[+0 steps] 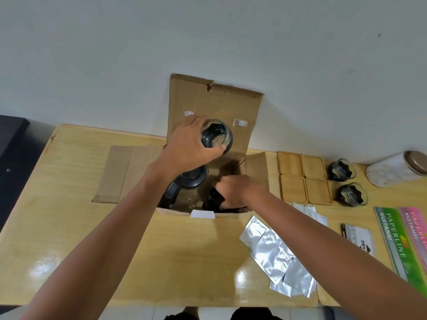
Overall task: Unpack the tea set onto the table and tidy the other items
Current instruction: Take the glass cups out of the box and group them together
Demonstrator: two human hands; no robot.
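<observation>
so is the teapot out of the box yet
No, still in. The teapot sits inside the open cardboard box, below the left hand lifting a glass cup.

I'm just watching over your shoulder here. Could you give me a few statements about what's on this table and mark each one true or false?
1. The left hand holds a glass cup above the cardboard box. True.
2. Four wooden coasters lie in a square to the right of the box. True.
3. No glass cups stand on the table yet. False: two cups already stand beside the coasters.
4. The right hand rests flat on the table. False: it reaches down into the box.
5. Silver foil packets lie on the table in front of the box. True.
6. The teapot stands beside the coasters. False: it sits inside the box.
</observation>
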